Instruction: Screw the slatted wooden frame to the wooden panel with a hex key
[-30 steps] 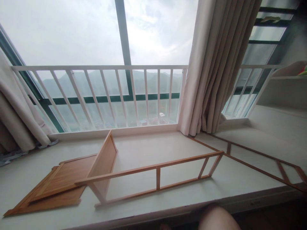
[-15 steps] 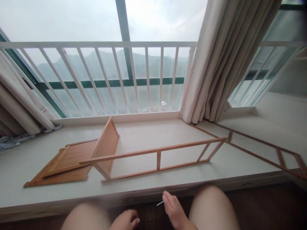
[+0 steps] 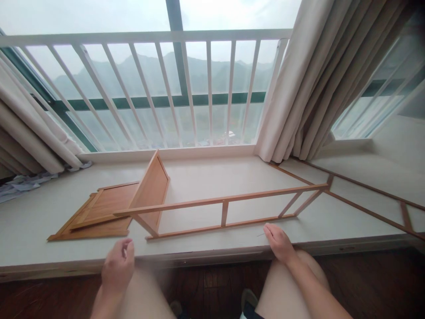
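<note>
My right hand (image 3: 279, 243) is closed above my right knee, in front of the ledge's edge. A thin metal rod (image 3: 260, 235) sticks out to the left from its fingertips; its other end is hidden in the hand. My left hand (image 3: 117, 266) is curled closed over my left thigh, and I cannot make out what its fingers hold, if anything. Beyond the hands, a wooden ladder-like frame (image 3: 225, 214) stands on its long side. An upright wooden panel (image 3: 151, 190) meets its left end. Flat wooden panels (image 3: 106, 206) lie overlapped farther left. Neither hand touches the wood.
The wooden parts rest on a white window ledge (image 3: 206, 173). A second wooden frame (image 3: 368, 210) lies at the right. White railings (image 3: 210, 88) and beige curtains (image 3: 299, 88) border the window. Below the ledge is a dark wooden floor (image 3: 206, 283).
Both hands have risen from between my knees and moved apart, the left one leftward, the right one rightward with the rod. The view has tilted down. The wooden parts stay put.
</note>
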### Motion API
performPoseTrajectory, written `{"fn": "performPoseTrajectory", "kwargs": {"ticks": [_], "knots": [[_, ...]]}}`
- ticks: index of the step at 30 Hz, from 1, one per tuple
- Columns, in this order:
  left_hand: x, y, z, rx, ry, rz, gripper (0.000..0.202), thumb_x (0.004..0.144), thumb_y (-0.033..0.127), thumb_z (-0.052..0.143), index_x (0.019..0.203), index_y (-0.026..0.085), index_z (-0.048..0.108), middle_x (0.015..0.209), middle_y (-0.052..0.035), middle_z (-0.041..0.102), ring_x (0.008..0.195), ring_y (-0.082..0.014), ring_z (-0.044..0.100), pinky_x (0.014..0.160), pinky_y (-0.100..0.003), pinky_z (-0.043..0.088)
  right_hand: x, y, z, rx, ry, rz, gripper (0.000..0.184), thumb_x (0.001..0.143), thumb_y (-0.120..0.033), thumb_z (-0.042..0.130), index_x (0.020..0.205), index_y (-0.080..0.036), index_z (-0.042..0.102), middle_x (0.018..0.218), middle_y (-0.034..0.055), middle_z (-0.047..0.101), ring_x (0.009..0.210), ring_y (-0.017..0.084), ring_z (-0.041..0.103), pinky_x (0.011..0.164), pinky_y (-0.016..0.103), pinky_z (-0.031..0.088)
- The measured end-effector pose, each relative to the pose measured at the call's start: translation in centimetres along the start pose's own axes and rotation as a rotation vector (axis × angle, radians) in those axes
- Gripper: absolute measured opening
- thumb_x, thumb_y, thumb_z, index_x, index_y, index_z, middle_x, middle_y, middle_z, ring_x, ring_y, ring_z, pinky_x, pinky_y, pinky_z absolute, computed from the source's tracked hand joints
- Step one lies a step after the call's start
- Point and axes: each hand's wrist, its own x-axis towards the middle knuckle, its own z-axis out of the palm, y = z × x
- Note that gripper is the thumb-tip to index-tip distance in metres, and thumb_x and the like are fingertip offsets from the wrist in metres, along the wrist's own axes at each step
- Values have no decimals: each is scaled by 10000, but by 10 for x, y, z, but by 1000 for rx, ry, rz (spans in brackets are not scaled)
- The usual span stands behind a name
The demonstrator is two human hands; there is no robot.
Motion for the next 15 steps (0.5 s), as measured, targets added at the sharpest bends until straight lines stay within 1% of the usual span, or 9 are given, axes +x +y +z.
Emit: {"fn": "performPoseTrajectory", "kwargs": {"ticks": [3,6,8,12,15], "knots": [[8,4,13,79,-70,56,319,928,457,366,887,217,573,766,-31,608,726,-198,566,672,-285,400,4,6,5,-126,-19,-17,369,1014,-353,319,712,-213,479,702,35,572,704,187,534,704,304,380],[13,11,27,100,-131,118,297,938,432,355,848,217,540,754,-22,602,711,-189,562,666,-284,396,9,6,9,-203,-59,-28,356,1011,-335,327,703,-212,457,694,25,559,706,181,516,705,302,340],[16,14,37,131,-134,158,272,926,383,345,804,207,513,742,-39,600,710,-199,570,669,-297,409,12,6,11,-226,-59,-18,350,1013,-335,330,713,-210,460,706,25,566,717,181,515,711,303,324],[25,14,56,238,-63,262,200,841,250,378,688,207,500,676,-74,572,715,-235,568,714,-346,450,13,7,14,-252,-46,-9,340,1016,-329,332,730,-207,469,715,27,572,721,183,506,707,309,298],[35,13,67,268,-100,359,138,738,141,440,651,194,533,632,-85,551,743,-259,573,765,-382,468,12,7,15,-270,-50,-7,340,1015,-324,337,718,-208,457,698,23,558,701,183,492,696,313,285]]}}
